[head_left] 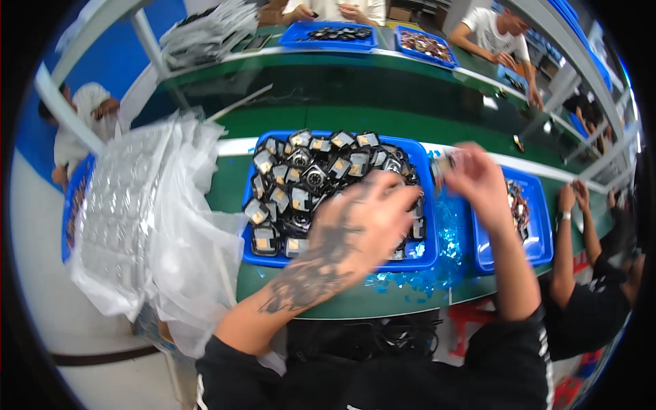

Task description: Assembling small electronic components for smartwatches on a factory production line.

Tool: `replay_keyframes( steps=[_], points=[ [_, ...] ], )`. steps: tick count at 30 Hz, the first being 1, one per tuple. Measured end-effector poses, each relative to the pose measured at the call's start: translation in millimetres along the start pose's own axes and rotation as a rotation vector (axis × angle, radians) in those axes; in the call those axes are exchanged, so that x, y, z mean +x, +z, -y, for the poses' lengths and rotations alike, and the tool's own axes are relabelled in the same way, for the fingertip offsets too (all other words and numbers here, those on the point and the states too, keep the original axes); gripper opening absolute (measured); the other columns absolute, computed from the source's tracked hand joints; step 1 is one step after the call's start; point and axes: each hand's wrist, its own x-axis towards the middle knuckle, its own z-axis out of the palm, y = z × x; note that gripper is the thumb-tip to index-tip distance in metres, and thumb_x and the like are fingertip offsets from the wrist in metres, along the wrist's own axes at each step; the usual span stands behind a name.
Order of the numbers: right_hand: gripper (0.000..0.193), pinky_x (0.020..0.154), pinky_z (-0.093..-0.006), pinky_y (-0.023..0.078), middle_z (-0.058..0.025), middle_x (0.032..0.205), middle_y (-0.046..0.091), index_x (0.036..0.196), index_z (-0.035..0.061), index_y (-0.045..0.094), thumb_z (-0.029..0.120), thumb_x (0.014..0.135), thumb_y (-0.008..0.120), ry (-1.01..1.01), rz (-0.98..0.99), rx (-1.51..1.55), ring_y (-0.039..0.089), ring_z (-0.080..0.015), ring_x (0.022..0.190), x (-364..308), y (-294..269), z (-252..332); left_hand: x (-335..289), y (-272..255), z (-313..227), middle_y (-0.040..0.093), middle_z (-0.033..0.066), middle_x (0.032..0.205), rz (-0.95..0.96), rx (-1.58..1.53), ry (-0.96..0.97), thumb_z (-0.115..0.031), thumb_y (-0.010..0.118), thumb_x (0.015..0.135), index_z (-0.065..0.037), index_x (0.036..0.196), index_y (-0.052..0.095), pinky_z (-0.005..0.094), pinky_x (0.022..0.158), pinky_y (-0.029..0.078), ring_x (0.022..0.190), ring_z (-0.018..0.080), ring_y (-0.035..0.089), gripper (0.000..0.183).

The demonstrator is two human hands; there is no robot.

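Observation:
A blue tray point(429, 256) in front of me holds a heap of black, square smartwatch cases point(316, 178), some with a round dark back and others with a pale, gold-marked inside. Over the right part of this heap is my left hand point(372, 219), its forearm tattooed. Its fingers are bent and smeared by motion, and whatever lies under them is hidden. My right hand point(473, 176) is raised just past the tray's right edge. Thumb and fingers come together around a small blurred piece too indistinct to name.
Blue film scraps point(447, 232) litter the green table point(321, 301). A smaller blue tray point(540, 239) with small coloured parts stands at right. Clear plastic blister trays point(126, 205) in wrapping are stacked at left. Co-workers sit across the table and at both sides.

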Motion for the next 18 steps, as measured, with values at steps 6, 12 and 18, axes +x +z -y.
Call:
replay_keyframes(
  steps=[6,12,18],
  points=[
    [0.043,0.053,-0.03,0.05,-0.0118,0.079,0.068,0.095,-0.0003,0.06,0.007,0.061,0.086,0.281,-0.179,-0.386,0.063,-0.0156,0.063,161,-54,-87,-21,-13,28,0.062,0.01,0.091,-0.008,0.541,-0.185,-0.028,0.075,0.078,-0.005,0.087,0.068,0.0387,0.081,0.049,0.094,0.0281,0.058,0.026],
    [0.052,0.085,-0.0374,0.052,-0.0142,0.09,0.071,0.089,0.0022,0.07,0.03,0.053,0.094,0.358,-0.195,-0.696,0.068,-0.0312,0.092,167,-65,-108,-21,-2,41,0.061,0.0103,0.094,-0.155,0.291,-0.156,-0.011,0.077,0.073,-0.004,0.085,0.061,0.0401,0.082,0.048,0.093,0.0305,0.057,0.021],
    [0.016,0.071,-0.0344,0.054,-0.0127,0.077,0.069,0.084,0.0012,0.07,0.017,0.079,0.068,-0.037,-0.074,-0.829,0.069,-0.0243,0.074,98,-119,-39,1,-2,35,0.068,0.0192,0.105,-0.136,-0.836,-0.306,0.004,0.052,0.092,-0.006,0.089,0.038,0.0263,0.075,0.053,0.091,0.0166,0.066,0.017]
  ],
)
